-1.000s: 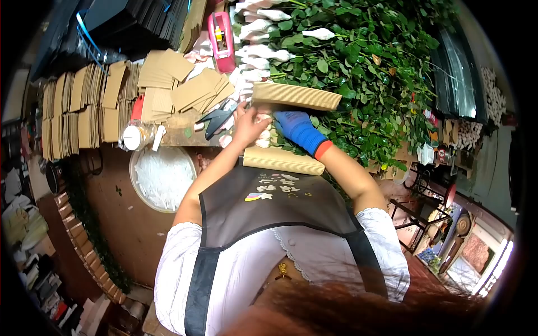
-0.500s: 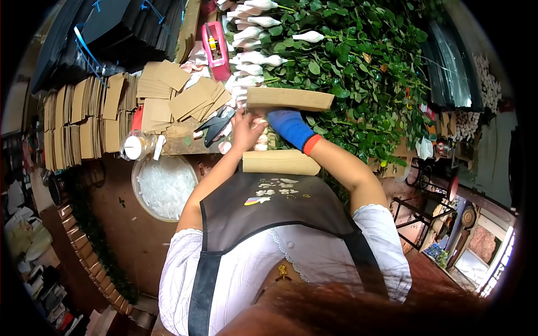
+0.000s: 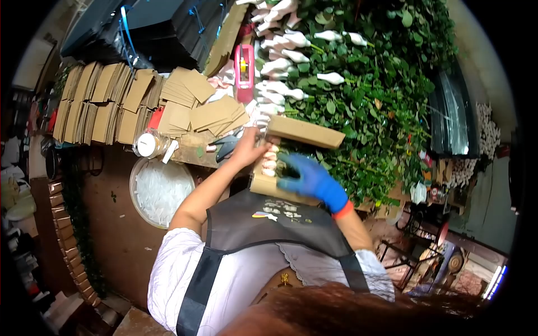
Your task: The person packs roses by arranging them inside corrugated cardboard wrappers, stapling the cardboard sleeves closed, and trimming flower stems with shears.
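Pale flower buds (image 3: 269,164) lie in a column between the raised flap of a corrugated cardboard wrap (image 3: 305,132) and its near part (image 3: 280,189), against the apron. My bare left hand (image 3: 250,148) is at the left end of the wrap, beside the top buds; its fingers are bent together, and what they pinch is too small to make out. To the right of the buds, my right hand (image 3: 315,180) in a blue glove is blurred, its fingers apart and nothing visible in them.
Leafy stems with white-netted buds (image 3: 330,78) cover the right of the table. Behind my left hand are a pink tape dispenser (image 3: 244,73), cardboard pieces (image 3: 216,115) and dark-handled scissors (image 3: 226,147). A jar (image 3: 148,145) stands at the table edge above a round tub (image 3: 162,192).
My right hand has come away from the raised flap toward my body, and its fingers have spread. My left hand stays at the wrap's left end. The camera view has shifted.
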Demonstrator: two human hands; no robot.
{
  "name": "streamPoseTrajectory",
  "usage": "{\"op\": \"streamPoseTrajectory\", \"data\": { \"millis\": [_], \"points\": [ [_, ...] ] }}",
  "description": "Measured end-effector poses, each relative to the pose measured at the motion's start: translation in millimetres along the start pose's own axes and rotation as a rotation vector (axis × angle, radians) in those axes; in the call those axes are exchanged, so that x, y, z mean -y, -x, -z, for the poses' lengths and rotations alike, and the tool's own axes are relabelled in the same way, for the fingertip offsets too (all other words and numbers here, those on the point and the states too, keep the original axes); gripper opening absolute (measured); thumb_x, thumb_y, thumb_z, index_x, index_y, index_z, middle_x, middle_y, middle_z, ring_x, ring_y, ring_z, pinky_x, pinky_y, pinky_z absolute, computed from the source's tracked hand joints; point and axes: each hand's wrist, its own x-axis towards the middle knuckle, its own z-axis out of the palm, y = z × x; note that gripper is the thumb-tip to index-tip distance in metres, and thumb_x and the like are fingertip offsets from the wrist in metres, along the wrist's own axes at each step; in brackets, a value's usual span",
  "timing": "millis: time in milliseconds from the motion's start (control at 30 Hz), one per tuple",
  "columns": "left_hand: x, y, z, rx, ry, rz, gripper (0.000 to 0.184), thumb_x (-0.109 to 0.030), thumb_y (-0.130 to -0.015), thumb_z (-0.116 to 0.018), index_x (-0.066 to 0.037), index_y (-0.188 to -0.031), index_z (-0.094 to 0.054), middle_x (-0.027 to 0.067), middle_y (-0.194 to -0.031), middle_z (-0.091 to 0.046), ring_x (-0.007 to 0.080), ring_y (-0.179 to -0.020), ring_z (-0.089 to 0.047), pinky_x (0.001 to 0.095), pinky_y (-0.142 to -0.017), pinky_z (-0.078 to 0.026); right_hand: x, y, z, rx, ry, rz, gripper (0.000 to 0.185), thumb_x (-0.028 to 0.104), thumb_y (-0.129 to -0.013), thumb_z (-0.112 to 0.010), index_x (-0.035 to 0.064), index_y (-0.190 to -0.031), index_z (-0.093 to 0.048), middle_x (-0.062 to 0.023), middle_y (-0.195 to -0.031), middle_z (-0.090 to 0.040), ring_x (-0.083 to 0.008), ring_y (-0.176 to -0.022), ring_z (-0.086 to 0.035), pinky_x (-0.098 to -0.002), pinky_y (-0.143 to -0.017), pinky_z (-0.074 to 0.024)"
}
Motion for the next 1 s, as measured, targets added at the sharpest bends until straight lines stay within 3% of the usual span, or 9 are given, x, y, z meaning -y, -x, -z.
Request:
{"op": "streamPoseTrajectory", "data": {
  "millis": [100, 233, 367, 433, 500, 633, 733, 867, 1000],
  "points": [
    [4.4, -48.9, 47.6, -0.258, -0.026, 0.027, 0.041, -0.027, -0.088, -0.070, 0.000, -0.114, -0.052, 0.0205, -0.107, -0.058, 0.0387, -0.106, -0.057, 0.0458, -0.092, -0.047, -15.3, 34.5, -32.4, 0.245, 0.313, -0.053, 0.050, 0.036, -0.086, -0.070, 0.0123, -0.129, -0.060, -0.0139, -0.112, -0.067, -0.0334, -0.102, -0.065, -0.0445, -0.089, -0.0514],
    [-14.5, -169.8, 104.9, -0.817, -0.241, -0.080, 0.058, -0.037, -0.086, -0.073, 0.003, -0.122, -0.052, 0.0217, -0.119, -0.060, 0.0391, -0.113, -0.055, 0.0466, -0.097, -0.045, -4.7, 34.8, -46.5, -0.032, 0.395, 0.023, 0.051, 0.031, -0.083, -0.074, 0.0111, -0.127, -0.060, -0.0148, -0.119, -0.065, -0.0333, -0.105, -0.063, -0.0444, -0.090, -0.0499],
    [-11.1, -238.3, 149.0, -0.390, -0.273, 0.314, 0.090, -0.049, -0.070, -0.086, 0.005, -0.133, -0.051, 0.0246, -0.129, -0.060, 0.0387, -0.120, -0.058, 0.0455, -0.100, -0.047, 2.6, 41.0, -31.9, -0.228, 0.055, 0.058, 0.054, 0.025, -0.084, -0.073, 0.0059, -0.133, -0.058, -0.0177, -0.131, -0.061, -0.0382, -0.115, -0.059, -0.0449, -0.098, -0.0480],
    [-27.6, -233.2, 172.7, -0.213, 0.019, 0.302, 0.064, -0.040, -0.073, -0.086, 0.005, -0.114, -0.067, 0.0195, -0.101, -0.073, 0.0263, -0.093, -0.072, 0.0354, -0.086, -0.055, 2.5, 45.7, -26.3, -0.311, -0.035, -0.008, 0.051, 0.019, -0.085, -0.072, 0.0049, -0.133, -0.060, -0.0183, -0.132, -0.062, -0.0374, -0.119, -0.059, -0.0435, -0.102, -0.0464],
    [-51.0, -209.3, 182.7, -0.764, -0.117, -0.113, 0.040, -0.031, -0.083, -0.080, 0.001, -0.106, -0.072, 0.0088, -0.082, -0.073, 0.0147, -0.073, -0.068, 0.0299, -0.067, -0.054, -0.8, 45.7, -23.6, -0.380, -0.084, -0.033, 0.048, 0.017, -0.086, -0.071, 0.0049, -0.132, -0.061, -0.0186, -0.130, -0.063, -0.0362, -0.119, -0.060, -0.0427, -0.102, -0.0469],
    [-154.2, -107.6, 185.1, -1.044, 0.337, -0.360, 0.024, -0.017, -0.098, -0.065, -0.002, -0.082, -0.057, -0.0019, -0.072, -0.057, 0.0067, -0.065, -0.048, 0.0245, -0.059, -0.042, 6.8, 22.1, -12.2, -0.417, -0.181, -0.010, 0.043, 0.017, -0.088, -0.068, 0.0049, -0.129, -0.063, -0.0177, -0.126, -0.065, -0.0339, -0.112, -0.064, -0.0391, -0.098, -0.0496],
    [-184.8, -30.2, 130.8, -0.969, 0.044, -0.711, 0.007, -0.003, -0.092, -0.062, 0.000, -0.095, -0.068, 0.0032, -0.085, -0.062, 0.0162, -0.076, -0.058, 0.0314, -0.068, -0.050, 34.5, -7.2, 3.7, -0.245, -0.801, -0.076, 0.057, 0.028, -0.094, -0.067, -0.0008, -0.140, -0.050, -0.0147, -0.131, -0.062, -0.0202, -0.110, -0.063, -0.0334, -0.096, -0.0500],
    [-172.8, 32.9, 74.0, -0.187, -0.309, -1.143, 0.022, -0.012, -0.076, -0.076, -0.003, -0.096, -0.073, 0.0083, -0.086, -0.064, 0.0245, -0.075, -0.064, 0.0336, -0.063, -0.051, 45.1, -29.9, 31.3, -0.191, -0.895, -0.178, 0.056, 0.026, -0.093, -0.070, -0.0009, -0.138, -0.050, -0.0090, -0.123, -0.062, -0.0130, -0.104, -0.059, -0.0293, -0.090, -0.0510],
    [-146.0, 38.0, 72.1, -0.319, -0.203, -0.794, 0.049, -0.034, -0.077, -0.081, -0.006, -0.115, -0.065, 0.0111, -0.103, -0.066, 0.0329, -0.092, -0.063, 0.0447, -0.087, -0.047, 8.9, 1.5, 26.4, -0.419, -0.560, -0.391, 0.029, 0.017, -0.095, -0.070, -0.0004, -0.117, -0.065, -0.0009, -0.093, -0.068, -0.0066, -0.081, -0.057, -0.0250, -0.074, -0.0501]
  ]
}}
